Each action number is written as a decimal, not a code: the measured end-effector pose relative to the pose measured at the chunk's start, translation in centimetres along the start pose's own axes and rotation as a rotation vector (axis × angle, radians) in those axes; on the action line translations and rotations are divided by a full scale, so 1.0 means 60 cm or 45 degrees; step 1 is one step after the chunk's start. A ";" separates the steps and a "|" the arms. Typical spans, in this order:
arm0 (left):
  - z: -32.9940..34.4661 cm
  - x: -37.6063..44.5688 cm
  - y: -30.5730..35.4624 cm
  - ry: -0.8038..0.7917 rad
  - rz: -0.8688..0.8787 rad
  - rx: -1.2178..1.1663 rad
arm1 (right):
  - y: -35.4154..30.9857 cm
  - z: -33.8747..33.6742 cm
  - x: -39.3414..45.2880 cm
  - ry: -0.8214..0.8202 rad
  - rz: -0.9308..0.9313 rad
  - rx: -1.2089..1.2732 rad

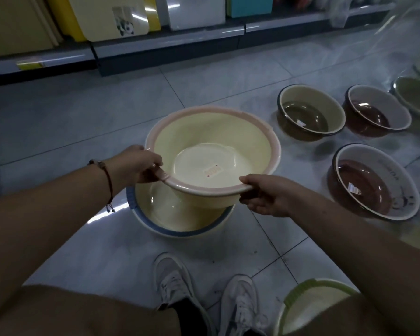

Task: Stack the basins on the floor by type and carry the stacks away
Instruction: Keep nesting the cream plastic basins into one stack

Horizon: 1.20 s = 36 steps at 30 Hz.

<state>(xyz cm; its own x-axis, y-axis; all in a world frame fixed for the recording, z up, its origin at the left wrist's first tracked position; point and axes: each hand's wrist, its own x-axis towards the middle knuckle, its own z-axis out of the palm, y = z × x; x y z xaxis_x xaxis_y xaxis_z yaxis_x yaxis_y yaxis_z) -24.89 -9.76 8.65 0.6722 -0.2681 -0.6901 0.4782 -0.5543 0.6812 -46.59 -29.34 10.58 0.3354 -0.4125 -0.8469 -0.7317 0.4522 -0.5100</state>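
- Both hands are on the pink-rimmed basin, a cream bowl held in the air and tipped slightly toward the camera
- The left hand curls over the near-left rim, thumb on top; the right hand pinches the near-right rim, fingers tucked under the lip
- Directly underneath sits the blue-rimmed basin on the floor, same cream body, same build, only the rim colour differs
- My read: this is the nesting step, with the pink one hanging just above the blue one and not yet seated in it
- Next move calls for levelling the held basin, centring it over the lower one and letting it drop in square so the rims sit even; a tilted entry could jam or nudge the lower basin across the tile
- Off to the right wait the other type: a olive-toned enamel basin and two brown enamel basins, one farther back, one nearer, each standing apart on the floor
- A green-rimmed basin peeks in at the bottom right, beside the white sneakers, and looks like a match for the stack in hand
- Plenty left by my reckoning: the enamel ones are unstacked and nothing looks ready to carry off yet
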 end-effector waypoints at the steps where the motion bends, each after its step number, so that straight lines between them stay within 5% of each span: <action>1: -0.009 0.002 -0.003 0.031 0.008 0.012 | 0.004 0.003 0.006 -0.015 0.003 -0.055; 8: -0.086 0.025 -0.056 0.121 0.005 0.163 | -0.012 0.019 0.063 0.136 -0.141 0.069; 14: -0.093 0.049 -0.101 0.062 -0.071 0.220 | 0.014 0.058 0.136 0.295 -0.297 -0.518; 22: -0.045 0.089 -0.124 -0.016 -0.074 1.080 | 0.094 0.079 0.213 0.374 -0.359 -0.734; 30: 0.018 0.148 -0.177 0.008 -0.045 0.899 | 0.119 0.010 0.275 0.496 -0.419 -0.826; 36: 0.154 0.173 -0.127 -0.134 0.329 0.981 | 0.140 -0.127 0.296 0.677 -0.377 -0.646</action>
<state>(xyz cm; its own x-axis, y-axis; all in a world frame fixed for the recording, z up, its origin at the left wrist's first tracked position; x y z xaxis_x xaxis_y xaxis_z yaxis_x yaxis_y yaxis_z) -26.81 -15.60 -5.96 0.6330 -0.5129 -0.5798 -0.2328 -0.8404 0.4894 -51.29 -38.93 -7.61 0.3236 -0.8398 -0.4359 -0.8804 -0.0983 -0.4640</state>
